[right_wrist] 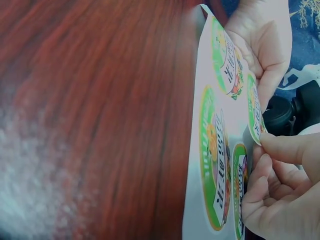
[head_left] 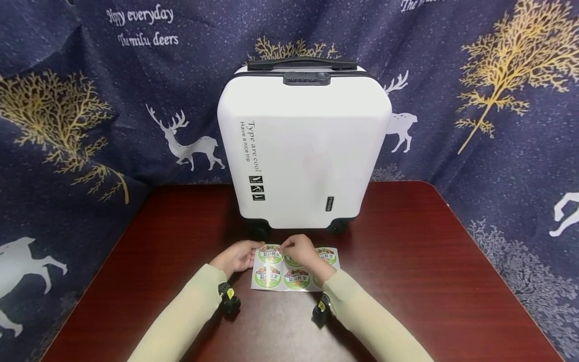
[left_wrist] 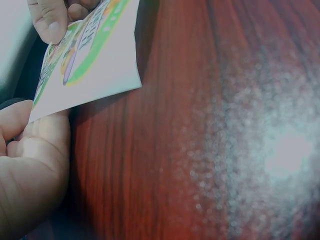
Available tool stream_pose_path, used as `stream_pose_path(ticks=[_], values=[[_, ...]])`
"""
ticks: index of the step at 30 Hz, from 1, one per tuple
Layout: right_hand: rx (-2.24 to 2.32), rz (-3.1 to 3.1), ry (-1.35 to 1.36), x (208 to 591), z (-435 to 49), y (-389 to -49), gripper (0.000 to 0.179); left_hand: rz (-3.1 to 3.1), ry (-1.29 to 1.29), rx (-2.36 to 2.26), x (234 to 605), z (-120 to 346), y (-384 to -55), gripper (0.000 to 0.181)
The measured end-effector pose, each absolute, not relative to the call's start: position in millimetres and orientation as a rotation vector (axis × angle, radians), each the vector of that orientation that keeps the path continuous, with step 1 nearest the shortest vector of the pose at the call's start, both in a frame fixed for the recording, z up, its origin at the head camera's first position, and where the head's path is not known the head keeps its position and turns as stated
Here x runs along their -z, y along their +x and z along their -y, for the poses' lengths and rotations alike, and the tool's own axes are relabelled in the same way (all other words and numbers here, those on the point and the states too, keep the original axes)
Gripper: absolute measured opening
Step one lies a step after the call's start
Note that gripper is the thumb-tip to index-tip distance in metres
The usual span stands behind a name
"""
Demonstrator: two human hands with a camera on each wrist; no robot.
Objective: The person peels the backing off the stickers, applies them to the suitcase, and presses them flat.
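A white sheet of round green fruit stickers (head_left: 284,287) printed with dark characters is held low over the table, in front of a suitcase. My left hand (head_left: 237,258) grips its left edge, thumb above and fingers beneath, as the left wrist view also shows. With thumb and forefinger, my right hand (right_wrist: 285,185) pinches the edge of the upper-left sticker (right_wrist: 254,110), whose rim stands slightly off the sheet in the right wrist view. In the head view, the right hand and forearm partly cover the stickers in the middle and on the right.
The white suitcase (head_left: 307,151) stands upright on black wheels at the back of the dark red wooden table (head_left: 407,281). Behind it hangs a blue cloth (head_left: 190,75) with deer and trees. Each wrist wears a black strap with a small camera.
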State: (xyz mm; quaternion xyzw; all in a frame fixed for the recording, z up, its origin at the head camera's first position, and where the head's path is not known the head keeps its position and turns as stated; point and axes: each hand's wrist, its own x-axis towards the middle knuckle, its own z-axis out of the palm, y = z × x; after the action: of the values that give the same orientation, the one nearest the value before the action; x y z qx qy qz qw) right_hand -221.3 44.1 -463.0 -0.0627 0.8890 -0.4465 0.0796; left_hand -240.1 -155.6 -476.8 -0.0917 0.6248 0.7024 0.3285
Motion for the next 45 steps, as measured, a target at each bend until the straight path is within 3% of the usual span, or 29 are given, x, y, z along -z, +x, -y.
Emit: stream_pose_path(ticks=[45], values=[[1.404, -2.561, -0.149, 467.3, -49.9, -222.6, 0.01, -1.647, -0.25, -1.818, 475.2, 153.8, -239.6, 0.023]])
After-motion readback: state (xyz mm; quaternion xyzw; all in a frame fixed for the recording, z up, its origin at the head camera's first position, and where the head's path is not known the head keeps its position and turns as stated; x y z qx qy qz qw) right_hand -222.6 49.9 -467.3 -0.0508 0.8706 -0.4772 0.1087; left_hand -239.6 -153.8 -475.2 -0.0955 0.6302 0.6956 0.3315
